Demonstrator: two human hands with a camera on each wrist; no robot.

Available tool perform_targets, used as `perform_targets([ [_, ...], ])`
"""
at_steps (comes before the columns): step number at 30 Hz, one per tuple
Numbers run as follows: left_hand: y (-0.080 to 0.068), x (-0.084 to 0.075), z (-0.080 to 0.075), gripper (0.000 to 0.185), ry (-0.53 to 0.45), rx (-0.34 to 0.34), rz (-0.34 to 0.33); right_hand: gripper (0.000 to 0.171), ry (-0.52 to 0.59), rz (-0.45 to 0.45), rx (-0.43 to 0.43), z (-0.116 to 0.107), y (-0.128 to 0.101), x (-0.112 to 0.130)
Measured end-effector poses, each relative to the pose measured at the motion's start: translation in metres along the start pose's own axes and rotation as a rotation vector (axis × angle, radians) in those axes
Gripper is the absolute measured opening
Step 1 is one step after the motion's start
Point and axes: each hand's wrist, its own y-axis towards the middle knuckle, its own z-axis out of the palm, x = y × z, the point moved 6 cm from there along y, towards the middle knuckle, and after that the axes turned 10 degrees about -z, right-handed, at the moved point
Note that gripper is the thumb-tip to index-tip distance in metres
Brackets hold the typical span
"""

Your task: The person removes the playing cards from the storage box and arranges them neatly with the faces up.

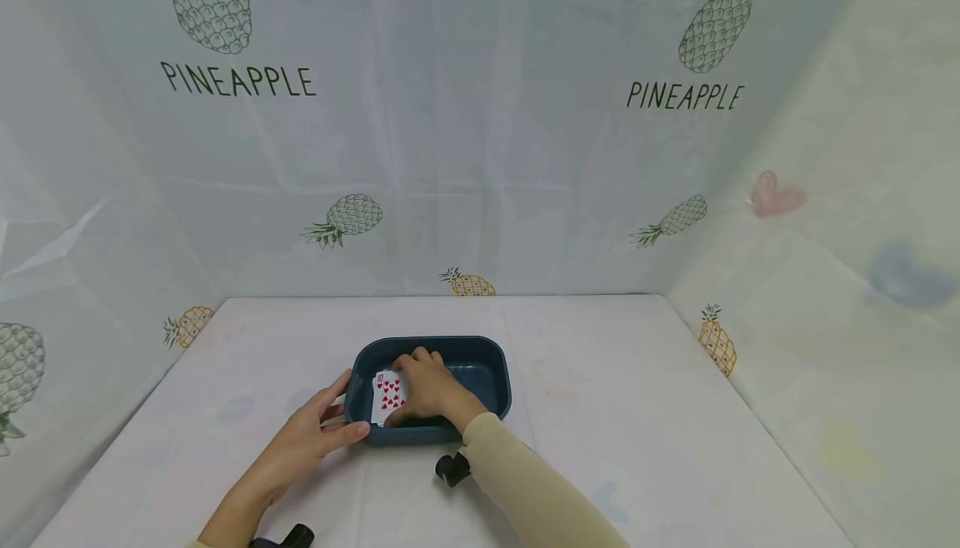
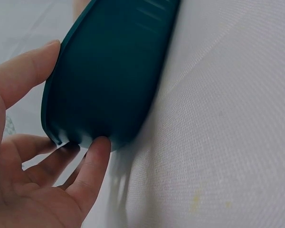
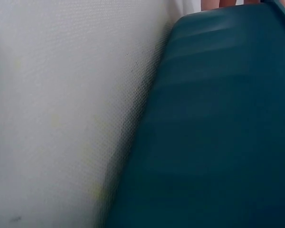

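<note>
The right hand point(image 1: 429, 388) partly hides the playing card point(image 1: 384, 398); the tray point(image 2: 104, 71) runs past both wrist views' edges.

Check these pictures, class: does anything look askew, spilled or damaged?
Only the wall sheet on the left looks slightly off: it is visibly creased. The blue tray sits flat, and the ten of hearts inside shows face up; no spill shows.

Tray: sitting upright and level on the white tablecloth point(image 1: 600, 398), a dark blue-green rectangular tray point(image 1: 408, 436) with rounded corners.
Tray's long sides: running left to right.
Tray's top: standing open.
Playing card: lying face up inside the tray, toward its left end, a white ten of hearts point(image 1: 386, 394) showing red pips.
Card's right side: staying out of sight.
Cards beneath: not showing clearly enough to tell.
</note>
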Motion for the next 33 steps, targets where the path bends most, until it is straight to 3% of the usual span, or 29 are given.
perform_targets([
  [12,-0.002,-0.002,0.000,0.097,-0.012,0.005,0.000,0.085,0.057,-0.049,-0.023,-0.018,-0.011,0.001],
  [21,-0.001,-0.003,0.001,0.098,0.004,-0.010,0.000,0.087,0.023,-0.126,-0.025,-0.061,-0.034,-0.001],
  [26,-0.001,-0.003,0.001,0.101,0.014,-0.022,-0.007,0.086,0.064,-0.142,-0.058,-0.095,-0.053,-0.018],
  [33,-0.002,-0.002,0.000,0.101,0.024,-0.024,-0.007,0.088,0.086,-0.075,-0.091,-0.135,-0.084,-0.069],
])
